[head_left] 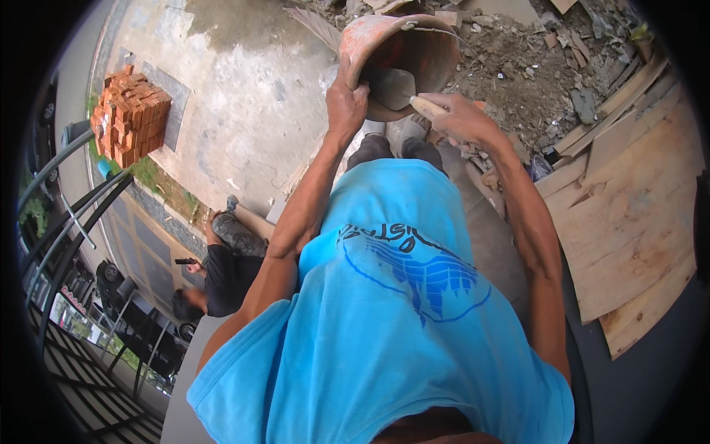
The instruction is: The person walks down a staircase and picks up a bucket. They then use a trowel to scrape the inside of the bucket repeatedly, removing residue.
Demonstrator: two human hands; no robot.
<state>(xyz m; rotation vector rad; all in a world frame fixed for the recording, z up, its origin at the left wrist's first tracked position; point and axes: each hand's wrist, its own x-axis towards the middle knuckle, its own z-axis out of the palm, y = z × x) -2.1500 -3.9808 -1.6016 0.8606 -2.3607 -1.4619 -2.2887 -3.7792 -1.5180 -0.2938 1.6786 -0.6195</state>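
A worn, orange-red bucket [360, 38] with a thin wire handle is tilted so that its mouth faces me. My left hand [346, 103] grips its left rim, the thumb at the edge. In my right hand [467, 120] is a trowel [393, 89], its pale wooden handle inside my closed fingers. The grey trowel blade lies within the bucket's mouth, near the lower wall. The bucket's inside is dark, and I cannot make out how much it holds.
Soil and broken rubble [510, 66] spread at the upper right, with wooden boards [629, 222] below. Stacked orange bricks [132, 118] stand on concrete [244, 111] at the left. A seated person in black [229, 277] holds a phone beside me. Metal railings [74, 214] curve along the left edge.
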